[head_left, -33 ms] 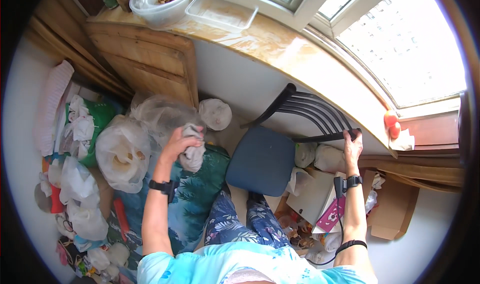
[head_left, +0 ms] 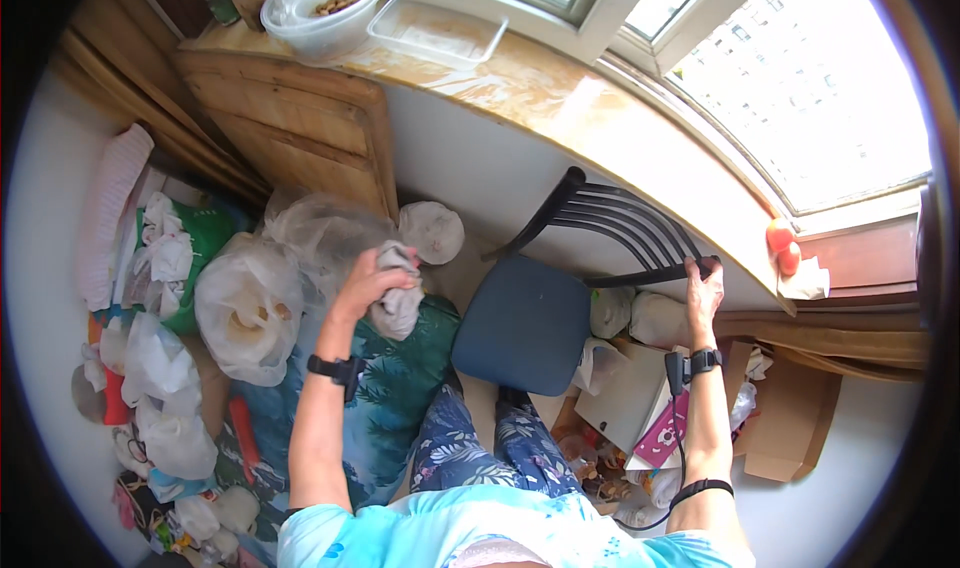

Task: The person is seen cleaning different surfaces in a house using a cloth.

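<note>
My left hand (head_left: pixel 372 286) is wrapped round a crumpled light grey cloth (head_left: pixel 398 311). It is raised above the dark green and blue patterned cover, left of the chair. Gripped at the right end of its top rail by my right hand (head_left: pixel 704 286) is a chair with a black slatted back (head_left: pixel 625 233). Its blue padded seat (head_left: pixel 525 318) lies in front of my legs, and the backrest stands beneath the windowsill. Part of the rail is hidden behind my right fingers.
Plastic bags (head_left: pixel 250 303) crowd the left side, beside a wooden board (head_left: pixel 285 133). On the marbled sill (head_left: pixel 540 98) are a bowl (head_left: pixel 322 30), a clear tray (head_left: pixel 440 30) and tomatoes (head_left: pixel 781 234). A cardboard box (head_left: pixel 795 418) and other clutter lie at the right.
My left hand and the grey cloth have shifted slightly to the right. My right hand stays on the chair's rail, and the chair looks unmoved.
</note>
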The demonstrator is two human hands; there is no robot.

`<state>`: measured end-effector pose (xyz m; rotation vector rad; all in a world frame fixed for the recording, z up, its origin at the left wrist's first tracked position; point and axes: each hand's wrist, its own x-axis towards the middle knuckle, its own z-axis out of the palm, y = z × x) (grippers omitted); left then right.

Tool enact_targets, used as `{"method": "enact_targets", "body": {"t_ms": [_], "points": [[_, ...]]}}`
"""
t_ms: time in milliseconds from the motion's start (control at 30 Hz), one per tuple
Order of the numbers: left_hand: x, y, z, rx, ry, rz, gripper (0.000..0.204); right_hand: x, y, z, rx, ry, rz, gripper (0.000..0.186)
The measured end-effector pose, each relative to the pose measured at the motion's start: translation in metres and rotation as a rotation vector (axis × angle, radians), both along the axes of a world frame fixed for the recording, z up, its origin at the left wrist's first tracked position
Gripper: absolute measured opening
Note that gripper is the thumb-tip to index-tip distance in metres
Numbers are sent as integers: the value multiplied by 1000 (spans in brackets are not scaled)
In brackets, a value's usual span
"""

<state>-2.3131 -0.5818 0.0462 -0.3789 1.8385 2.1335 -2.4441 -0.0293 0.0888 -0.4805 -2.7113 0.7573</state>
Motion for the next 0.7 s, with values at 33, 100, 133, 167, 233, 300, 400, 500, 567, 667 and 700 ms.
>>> {"method": "enact_targets", "body": {"t_ms": [33, 100, 133, 167, 233, 300, 400, 500, 567, 667, 700], "points": [[-11, 18, 12, 3, 62, -15, 47, -3, -3, 0, -28, 15, -26, 51], [-39, 57, 36, 15, 145, -30, 41, -4, -3, -3, -42, 102, -53, 48], [-54, 76, 48, -31, 240, -49, 37, -4, -5, -4, -55, 107, -91, 49], [-69, 92, 56, -74, 272, -60, 32, -5, -2, -7, -73, 133, -126, 52], [-97, 123, 63, -43, 288, -40, 26, -8, -10, 3, -147, 146, -158, 56], [-126, 150, 63, -133, 321, -52, 21, -9, 4, 1, -195, 163, -112, 61], [-155, 185, 50, -124, 306, 46, 29, -11, 28, -2, -292, 76, 95, 62], [-163, 213, 43, -52, 319, 165, 57, 1, 43, 6, -386, -17, 174, 52], [-157, 210, 35, -49, 312, 256, 57, 10, 40, 15, -442, -31, 247, 52], [-141, 202, 38, -281, 373, 254, 52, 24, 46, 13, -613, 26, 301, 55], [-131, 203, 44, -187, 362, 227, 48, 28, 49, 14, -621, -3, 297, 58]]}}
